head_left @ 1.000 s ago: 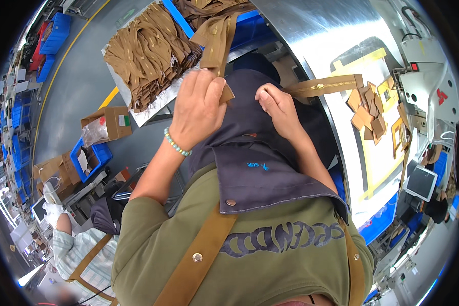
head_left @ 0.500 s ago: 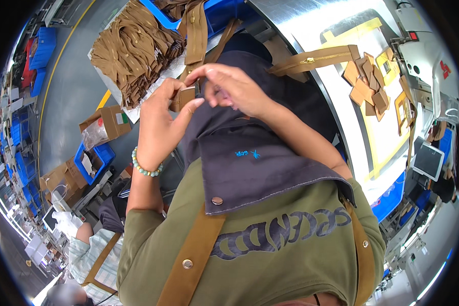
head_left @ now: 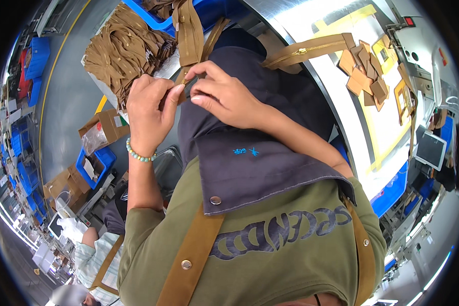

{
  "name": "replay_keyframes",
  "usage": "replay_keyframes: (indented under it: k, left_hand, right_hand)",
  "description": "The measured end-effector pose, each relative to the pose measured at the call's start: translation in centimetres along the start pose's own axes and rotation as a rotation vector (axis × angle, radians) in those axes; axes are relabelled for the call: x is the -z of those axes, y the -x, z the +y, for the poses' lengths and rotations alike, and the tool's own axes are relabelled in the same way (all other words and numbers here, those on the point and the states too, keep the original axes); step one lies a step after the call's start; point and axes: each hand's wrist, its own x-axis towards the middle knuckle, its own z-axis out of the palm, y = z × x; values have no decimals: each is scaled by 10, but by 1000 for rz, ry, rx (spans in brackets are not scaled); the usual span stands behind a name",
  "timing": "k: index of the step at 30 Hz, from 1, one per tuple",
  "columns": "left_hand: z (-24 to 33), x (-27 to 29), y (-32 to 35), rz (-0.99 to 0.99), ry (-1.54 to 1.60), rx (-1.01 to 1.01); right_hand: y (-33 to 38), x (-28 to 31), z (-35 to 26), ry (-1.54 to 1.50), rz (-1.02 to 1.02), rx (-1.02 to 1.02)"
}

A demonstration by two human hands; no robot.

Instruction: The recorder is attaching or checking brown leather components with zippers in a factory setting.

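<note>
A brown zipper strip (head_left: 190, 43) with brass teeth hangs down from the blue bin to my hands, above my dark apron. The thumb and fingers of my left hand (head_left: 150, 109) pinch its near end, with a beaded bracelet (head_left: 140, 151) at that wrist. My right hand (head_left: 227, 99) bends its fingers around the strip from the other side. Its index fingertip touches the brass teeth, while its thumb lies lower, near the middle finger. The fingers partly hide the strip's end. Another brown zipper strip (head_left: 306, 50) lies over the table edge to the right.
A large pile of brown zipper strips (head_left: 125, 48) lies at the far left, beside a blue bin (head_left: 158, 19). Brown patches (head_left: 366, 71) lie on the white worktable (head_left: 336, 97). A cardboard box (head_left: 109, 125) and blue crate (head_left: 99, 166) stand left; another person (head_left: 104, 255) sits lower left.
Both hands have shifted a little to the left. A brown piece with a pale edge showed between them; now my left thumb covers that place and the right index finger rests on the teeth.
</note>
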Motion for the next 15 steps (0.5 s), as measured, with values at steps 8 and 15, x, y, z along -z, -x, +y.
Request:
replay_keyframes:
  k: [8,15]
  left_hand:
    - [-16,-10,-7,134,-191,-257]
    - [-4,-18,-7,135,-100,-364]
  right_hand:
    - [-1,3,-1,123,-79,-39]
    - [-1,-10,8,538,-49,6]
